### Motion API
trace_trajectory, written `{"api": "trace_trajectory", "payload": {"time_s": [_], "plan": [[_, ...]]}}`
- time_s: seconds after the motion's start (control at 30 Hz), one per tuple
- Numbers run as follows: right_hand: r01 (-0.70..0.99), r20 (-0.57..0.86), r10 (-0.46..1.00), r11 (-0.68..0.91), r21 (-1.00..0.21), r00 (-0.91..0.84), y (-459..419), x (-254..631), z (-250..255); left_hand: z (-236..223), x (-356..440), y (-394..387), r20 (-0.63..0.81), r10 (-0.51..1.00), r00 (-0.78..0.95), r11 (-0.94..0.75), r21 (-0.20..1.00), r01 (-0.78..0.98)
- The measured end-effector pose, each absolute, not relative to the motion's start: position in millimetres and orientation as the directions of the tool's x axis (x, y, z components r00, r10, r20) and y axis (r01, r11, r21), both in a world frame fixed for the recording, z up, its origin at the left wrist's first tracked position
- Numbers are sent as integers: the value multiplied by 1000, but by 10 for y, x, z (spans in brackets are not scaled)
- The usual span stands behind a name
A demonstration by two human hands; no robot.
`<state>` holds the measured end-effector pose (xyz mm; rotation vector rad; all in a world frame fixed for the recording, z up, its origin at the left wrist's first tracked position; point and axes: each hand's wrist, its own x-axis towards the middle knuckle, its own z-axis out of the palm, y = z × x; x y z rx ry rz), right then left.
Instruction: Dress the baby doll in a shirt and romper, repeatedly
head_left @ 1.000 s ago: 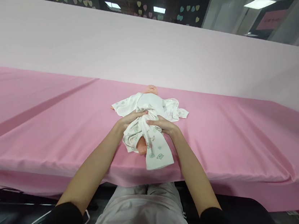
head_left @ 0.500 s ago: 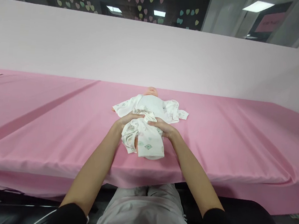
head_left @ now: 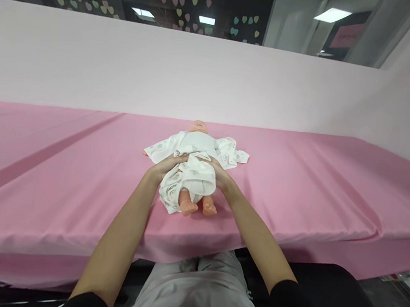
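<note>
Head view: we see the doll (head_left: 197, 131) on its back on the pink table (head_left: 316, 187); left hand (head_left: 163, 167) and right hand (head_left: 220, 176) both clutch the white garment (head_left: 191, 174) bunched at its waist; bare feet (head_left: 197, 206) point toward us.

A baby doll (head_left: 195, 145) lies face up between both gripping hands, its white printed garment (head_left: 188, 179) bunched at the waist, bare feet poking below them.
</note>
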<state>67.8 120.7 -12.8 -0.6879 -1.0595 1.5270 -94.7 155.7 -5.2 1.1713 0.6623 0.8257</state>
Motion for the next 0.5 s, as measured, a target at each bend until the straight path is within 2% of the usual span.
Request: {"api": "trace_trajectory", "payload": {"time_s": [0.13, 0.33, 0.4, 0.5], "plan": [[-380, 30, 926, -125, -916, -376, 1230, 688, -172, -63, -902, 1557, 2, 888, 460, 149, 944, -293], [-596, 139, 964, -25, -803, -227, 1344, 636, -216, -105, -816, 1552, -10, 896, 443, 169, 932, -321], [-610, 136, 971, -11, -793, -195, 1354, 618, -204, -118, -809, 1561, -17, 879, 476, 205, 916, -345], [-553, 94, 955, -81, -829, -280, 1299, 640, -162, -126, -842, 1553, -56, 847, 529, 285, 887, -364]]}}
